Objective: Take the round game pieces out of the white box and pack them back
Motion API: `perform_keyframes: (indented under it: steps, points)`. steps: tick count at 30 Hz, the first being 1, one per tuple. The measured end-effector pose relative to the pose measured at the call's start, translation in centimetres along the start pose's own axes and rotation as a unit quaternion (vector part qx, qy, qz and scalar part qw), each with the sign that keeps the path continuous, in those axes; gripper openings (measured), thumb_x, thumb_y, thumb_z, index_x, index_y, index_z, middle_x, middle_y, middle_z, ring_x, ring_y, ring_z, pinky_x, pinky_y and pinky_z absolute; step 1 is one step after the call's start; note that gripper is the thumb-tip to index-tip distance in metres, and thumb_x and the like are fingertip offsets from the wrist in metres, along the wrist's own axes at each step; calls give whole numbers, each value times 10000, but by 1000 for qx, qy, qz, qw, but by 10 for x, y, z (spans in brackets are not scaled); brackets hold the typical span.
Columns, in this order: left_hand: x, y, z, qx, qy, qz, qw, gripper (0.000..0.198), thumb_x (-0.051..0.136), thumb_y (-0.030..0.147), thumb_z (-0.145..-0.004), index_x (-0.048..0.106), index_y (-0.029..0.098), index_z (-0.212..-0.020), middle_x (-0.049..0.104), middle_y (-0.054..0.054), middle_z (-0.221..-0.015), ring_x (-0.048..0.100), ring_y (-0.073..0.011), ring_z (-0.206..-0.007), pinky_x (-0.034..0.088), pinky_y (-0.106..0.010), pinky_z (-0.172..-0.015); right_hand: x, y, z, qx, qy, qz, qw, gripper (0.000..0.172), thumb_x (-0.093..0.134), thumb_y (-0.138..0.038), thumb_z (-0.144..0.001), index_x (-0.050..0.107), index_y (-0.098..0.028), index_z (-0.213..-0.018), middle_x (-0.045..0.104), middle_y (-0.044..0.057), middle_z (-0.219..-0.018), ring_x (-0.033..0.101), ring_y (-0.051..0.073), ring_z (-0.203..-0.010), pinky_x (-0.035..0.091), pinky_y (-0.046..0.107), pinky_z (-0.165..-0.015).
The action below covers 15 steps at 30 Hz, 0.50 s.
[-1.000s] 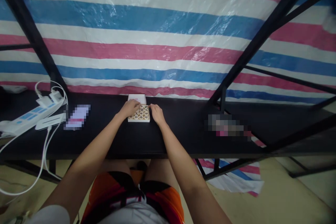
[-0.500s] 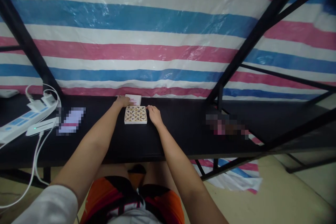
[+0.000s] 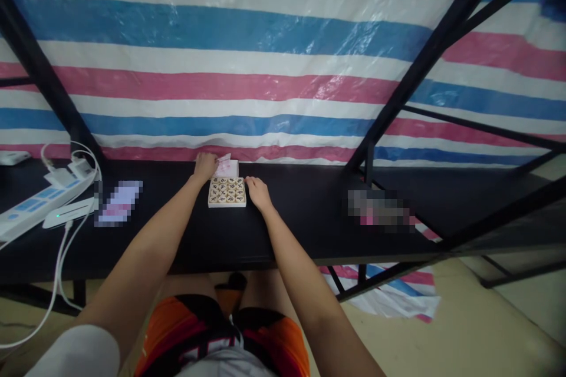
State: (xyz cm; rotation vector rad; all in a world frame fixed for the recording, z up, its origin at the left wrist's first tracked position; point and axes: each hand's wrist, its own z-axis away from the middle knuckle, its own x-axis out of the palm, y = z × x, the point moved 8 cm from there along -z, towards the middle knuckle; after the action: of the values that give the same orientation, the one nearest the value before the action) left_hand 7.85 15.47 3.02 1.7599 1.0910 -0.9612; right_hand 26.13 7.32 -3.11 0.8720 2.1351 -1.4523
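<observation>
A small white box (image 3: 227, 205) full of round, cream-coloured xiangqi pieces with dark characters sits on the black tabletop (image 3: 300, 212). Just behind it lies a white box part (image 3: 233, 171), perhaps its lid. A thin sheet of paper (image 3: 224, 158) with pinkish print rises at a slant over that part. My left hand (image 3: 206, 167) is closed at the paper's left edge, its fingertips on the sheet. Against the right side of the piece box rests my right hand (image 3: 259, 193), fingers lying forward near the upper right corner, gripping nothing visible.
To the left are a white power strip (image 3: 30, 206) with plugged chargers, a white device (image 3: 71, 212) with cables and a blurred phone-like object (image 3: 120, 203). A blurred item (image 3: 380, 212) lies at right. Black frame posts (image 3: 398, 82) and a striped sheet (image 3: 230, 59) stand behind.
My left hand has shifted slightly up from the white part, and a printed paper now tilts up at its fingers. My right hand stays beside the piece box.
</observation>
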Motion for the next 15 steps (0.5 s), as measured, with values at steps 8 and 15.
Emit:
perform_keyframes:
  steps: [8,15]
  points:
    - [-42,25,36,41,8,309,950,303,554,313,-770,620,127,-1000,661,-53,-856,588,-164,-721,478,-290,-688,-7,-5,2,1,19,-80,997,490,231,-439,-963,662,-206,-953,676,65,-972,603,178,-952,416,283,-889]
    - [-10,18,78,-6,-27,430,903,424,639,297,-699,574,135,-1086,555,21,-675,528,-114,-580,413,-224,-543,-5,-13,7,1,-4,-152,988,396,396,-501,-895,613,-216,-1064,668,-1,-808,617,145,-768,461,261,-772]
